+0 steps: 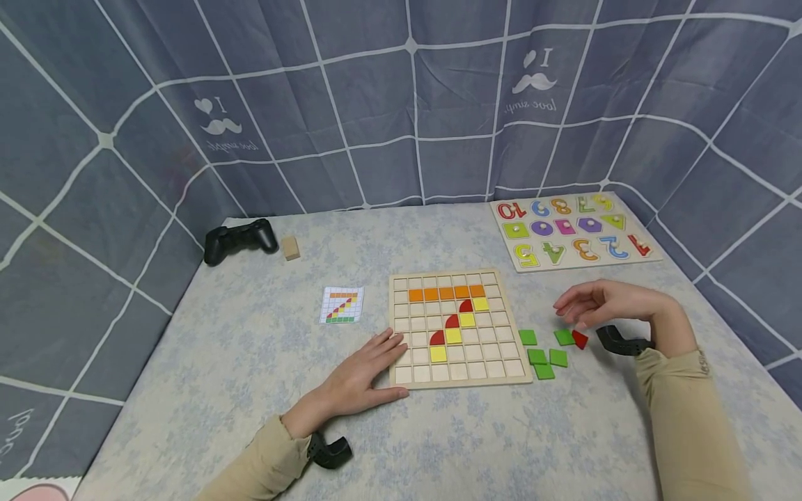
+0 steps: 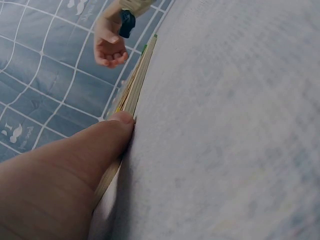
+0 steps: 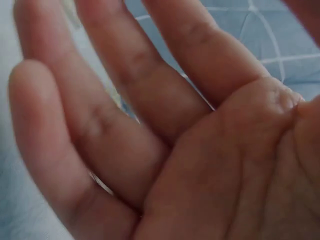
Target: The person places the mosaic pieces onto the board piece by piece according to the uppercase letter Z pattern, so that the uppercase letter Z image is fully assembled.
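Observation:
A wooden grid board (image 1: 464, 371) lies flat with orange squares (image 1: 446, 293) in a row, and a diagonal of yellow squares (image 1: 438, 353) and red quarter-round tiles (image 1: 452, 321). My left hand (image 1: 360, 376) rests at its near left corner, fingers on the left rim and thumb (image 2: 107, 132) along the near edge. To the board's right lie several green square tiles (image 1: 537, 357) and a red tile (image 1: 579, 339). Above these hovers my right hand (image 1: 610, 303), fingers loosely bent. Its palm (image 3: 215, 170) faces the camera in the right wrist view with nothing in it.
Left of the board lies a pattern card (image 1: 341, 305) printed with a similar coloured figure. Farther back are a black game controller (image 1: 241, 241) and a small wooden block (image 1: 291, 248). A number-and-shape puzzle board (image 1: 570, 240) lies at the back right, before a blue checked curtain (image 1: 370, 104).

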Action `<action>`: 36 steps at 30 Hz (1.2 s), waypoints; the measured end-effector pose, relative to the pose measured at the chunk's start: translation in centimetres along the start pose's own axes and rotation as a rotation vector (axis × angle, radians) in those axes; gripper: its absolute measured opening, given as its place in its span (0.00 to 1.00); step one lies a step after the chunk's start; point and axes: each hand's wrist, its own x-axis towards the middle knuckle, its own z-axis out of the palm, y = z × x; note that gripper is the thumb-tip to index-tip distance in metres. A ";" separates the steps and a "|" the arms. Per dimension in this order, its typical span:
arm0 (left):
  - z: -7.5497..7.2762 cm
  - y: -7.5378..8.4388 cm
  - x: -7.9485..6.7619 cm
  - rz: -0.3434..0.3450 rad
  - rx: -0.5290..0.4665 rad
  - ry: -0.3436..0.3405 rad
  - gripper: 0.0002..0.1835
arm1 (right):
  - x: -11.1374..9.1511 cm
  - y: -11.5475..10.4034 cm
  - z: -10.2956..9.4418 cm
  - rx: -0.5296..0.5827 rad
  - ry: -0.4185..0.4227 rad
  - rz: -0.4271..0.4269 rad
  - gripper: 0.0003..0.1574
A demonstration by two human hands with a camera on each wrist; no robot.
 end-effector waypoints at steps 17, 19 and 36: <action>0.1 0.0 0.0 0.003 0.004 0.007 0.41 | 0.0 3.9 -0.8 0.118 -0.052 0.092 0.25; 0.1 -0.1 0.0 -0.001 0.001 0.004 0.41 | 0.2 3.7 -0.7 0.097 -0.044 0.113 0.24; -0.1 0.1 0.1 -0.002 0.005 0.004 0.41 | 1.0 2.2 -0.1 -0.027 0.028 0.252 0.21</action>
